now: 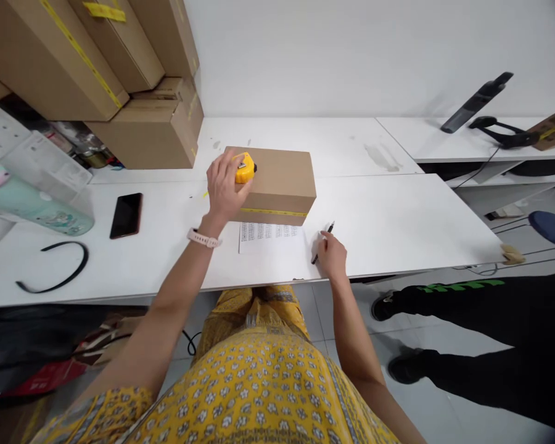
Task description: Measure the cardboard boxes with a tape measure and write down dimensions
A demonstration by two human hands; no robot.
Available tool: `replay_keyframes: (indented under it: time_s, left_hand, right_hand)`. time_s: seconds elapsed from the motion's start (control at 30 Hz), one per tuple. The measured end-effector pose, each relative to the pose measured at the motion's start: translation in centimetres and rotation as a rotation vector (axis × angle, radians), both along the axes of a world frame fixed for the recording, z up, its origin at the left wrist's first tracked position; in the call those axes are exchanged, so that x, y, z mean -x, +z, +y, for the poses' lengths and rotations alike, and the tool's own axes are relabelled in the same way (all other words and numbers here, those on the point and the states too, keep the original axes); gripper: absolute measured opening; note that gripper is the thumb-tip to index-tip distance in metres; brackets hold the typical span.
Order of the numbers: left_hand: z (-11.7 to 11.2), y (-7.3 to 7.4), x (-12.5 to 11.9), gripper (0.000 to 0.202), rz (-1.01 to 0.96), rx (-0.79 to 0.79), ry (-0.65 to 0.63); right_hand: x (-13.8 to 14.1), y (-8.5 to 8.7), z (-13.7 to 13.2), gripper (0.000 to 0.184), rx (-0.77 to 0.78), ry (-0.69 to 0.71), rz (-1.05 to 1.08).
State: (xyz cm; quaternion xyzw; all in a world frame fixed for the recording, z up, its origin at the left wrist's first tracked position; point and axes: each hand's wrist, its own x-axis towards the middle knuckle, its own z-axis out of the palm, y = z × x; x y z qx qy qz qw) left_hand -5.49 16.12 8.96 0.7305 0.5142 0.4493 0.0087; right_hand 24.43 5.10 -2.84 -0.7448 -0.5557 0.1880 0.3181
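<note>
- Where the frame begins at upper left, brown cartons [50,55] are stacked; below them a teal bottle [32,206] lies on its side, with a black band [50,271] and a dark phone [126,214] on the white table [398,216].
- Left of centre, the left hand [224,188] curls its fingers round a yellow tape measure [244,168], holding the case on the top left corner of a closed cardboard box [282,182].
- At centre, the box stands on the table; a yellow strip [272,212] runs along its front face; blade or packing tape, I cannot tell; a printed sheet [271,237] lies just in front of the box.
- Right of centre, the right hand [333,256] rests on the table beside the sheet, closed loosely on a black pen [322,242], tip toward the table's near edge.
- Judging by this, measuring the box looks to be the step in hand; noting a figure would call for the pen to reach the sheet while the case stays put.
- At lower right, another person's [467,296] dark-clad legs stretch across the floor.
</note>
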Motion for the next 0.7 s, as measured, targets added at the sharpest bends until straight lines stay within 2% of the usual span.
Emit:
replay_keyframes:
  time_s: [0.07,0.17,0.27,0.33,0.4,0.47,0.63,0.7]
  left_hand:
    - [-3.9,-2.3,-0.6,0.030,-0.095,-0.073,0.025]
    - [-10.5,-7.1,-1.5,0.022,-0.083,0.041,-0.009]
    - [-15.5,-11.3,-1.8,0.032,0.098,0.227,-0.078]
    - [-17.3,-12.9,-1.7,0.044,0.237,0.301,-0.116]
    - [-18.0,-13.6,-1.6,0.054,0.324,0.330,-0.138]
    - [-18.1,-13.6,-1.5,0.058,0.351,0.334,-0.142]
    - [-17.6,-13.2,-1.8,0.056,0.336,0.357,-0.133]
    - [-17.6,-13.1,-1.9,0.054,0.322,0.366,-0.132]
  right_hand:
    - [-1.0,-0.8,-0.9,0.042,-0.141,-0.066,0.368]
    - [-1.7,-1.2,-2.7,0.041,-0.318,-0.143,0.763]
    - [-0.9,-0.3,-4.3,0.038,-0.422,-0.176,0.825]
    - [0.3,0.6,-5.3,0.035,-0.464,-0.198,0.779]
    - [2.1,1.4,-5.9,0.030,-0.468,-0.199,0.718]
    - [4.3,1.9,-6.0,0.035,-0.405,-0.123,0.703]
    - [10.4,1.6,-2.9,0.063,-0.122,0.337,0.972]
    - [12.4,1.2,-1.2,0.064,-0.042,0.445,1.026]
